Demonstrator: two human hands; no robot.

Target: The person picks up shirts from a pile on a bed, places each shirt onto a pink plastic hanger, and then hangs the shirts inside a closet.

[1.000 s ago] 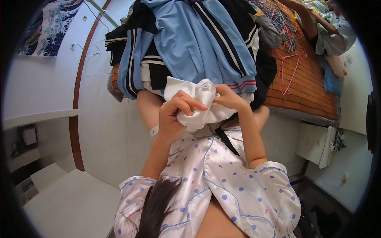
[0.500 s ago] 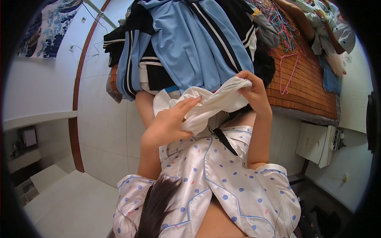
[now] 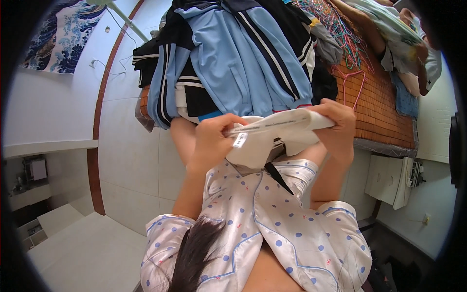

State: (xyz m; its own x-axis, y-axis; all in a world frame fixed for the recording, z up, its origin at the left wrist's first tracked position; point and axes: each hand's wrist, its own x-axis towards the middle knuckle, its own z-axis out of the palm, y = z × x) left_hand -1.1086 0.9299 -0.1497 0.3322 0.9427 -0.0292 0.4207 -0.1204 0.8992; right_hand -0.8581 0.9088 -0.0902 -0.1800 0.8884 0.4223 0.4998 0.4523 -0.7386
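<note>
My left hand [image 3: 212, 142] and my right hand [image 3: 337, 127] hold a white garment [image 3: 267, 140] stretched between them above my lap. A printed band runs along its upper edge, and a small white tag [image 3: 240, 140] hangs near my left fingers. Its exact kind is unclear. The fingers of both hands are closed on the ends of the band. Just beyond it lies a light blue jacket [image 3: 219, 58] with black parts and white stripes, spread over other clothes.
On the right, a brown woven mat [image 3: 374, 121] carries a pile of coloured hangers [image 3: 343, 41] and one pink hanger [image 3: 362, 87]. Another person's arm [image 3: 357, 14] and pale clothing show at the upper right. A white cabinet [image 3: 386, 180] stands below the mat's edge.
The white garment was bunched and slanted, with my left hand laid loosely on it. Now both hands pull its band straight. My right hand has moved outward to the right and slightly down.
</note>
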